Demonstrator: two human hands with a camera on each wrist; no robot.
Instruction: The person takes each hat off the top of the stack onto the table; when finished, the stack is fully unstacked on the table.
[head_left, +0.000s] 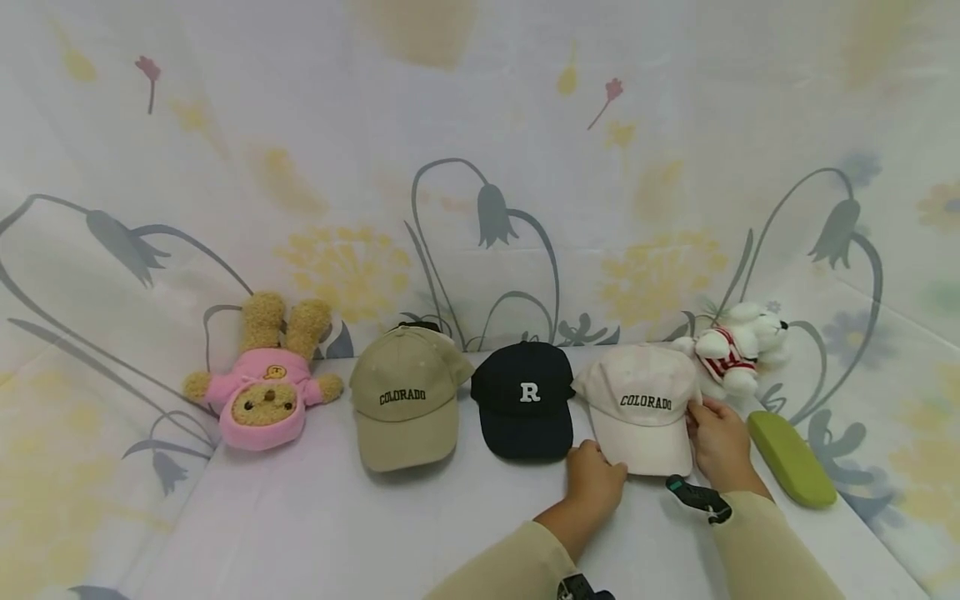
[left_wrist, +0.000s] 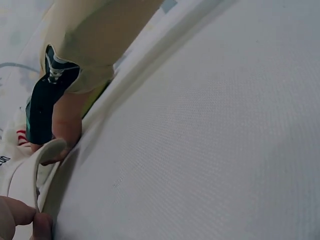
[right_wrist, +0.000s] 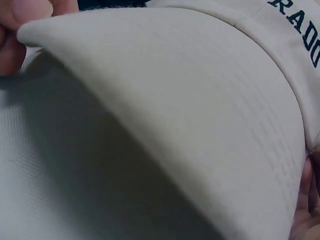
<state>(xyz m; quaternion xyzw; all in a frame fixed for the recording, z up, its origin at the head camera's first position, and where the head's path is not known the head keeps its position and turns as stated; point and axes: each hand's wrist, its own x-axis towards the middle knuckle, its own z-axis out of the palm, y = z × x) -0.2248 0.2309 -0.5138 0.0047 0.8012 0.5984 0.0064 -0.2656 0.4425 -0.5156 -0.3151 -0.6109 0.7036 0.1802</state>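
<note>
A cream baseball cap lettered COLORADO sits on the white table, its brim facing me. My left hand pinches the left edge of the brim between thumb and finger, as the left wrist view also shows. At the cap's other side, my right hand grips the lower side where crown and brim meet; its fingertips are partly hidden. Close up in the right wrist view, the brim stands a little off the cloth. Just left is a black cap with a white R, then a khaki COLORADO cap.
A plush toy in a pink hoodie lies at the far left. Behind my right hand is a white plush in red stripes. A green case lies along the right table edge. Flower-printed cloth hangs behind.
</note>
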